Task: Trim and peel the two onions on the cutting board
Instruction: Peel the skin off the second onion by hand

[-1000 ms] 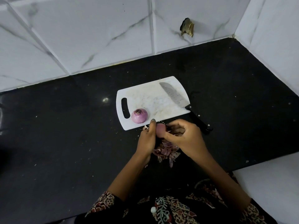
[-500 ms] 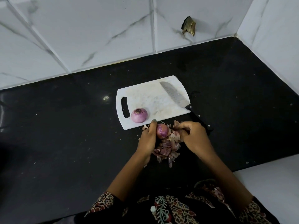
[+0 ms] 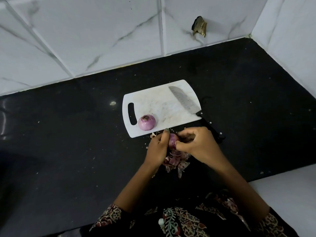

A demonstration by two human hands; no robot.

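Observation:
A peeled purple onion [image 3: 146, 122] sits on the white cutting board [image 3: 159, 103] near its handle slot. I hold a second purple onion [image 3: 173, 140] just in front of the board's near edge, above the counter. My left hand [image 3: 158, 147] grips it from the left with the thumb on top. On its right side, the fingertips of my right hand [image 3: 196, 142] pinch its skin. A pile of purple onion peels [image 3: 176, 162] lies on the counter under my hands.
A knife [image 3: 188, 104] lies with its blade on the board's right part and its black handle off the edge, behind my right hand. The black counter [image 3: 68, 134] meets marble-tiled walls behind and on the right. A white surface borders the counter at the lower right.
My right hand had pulled away to the right with a piece of skin. Now it is back against the onion, pinching it again. My left hand has stayed on the onion.

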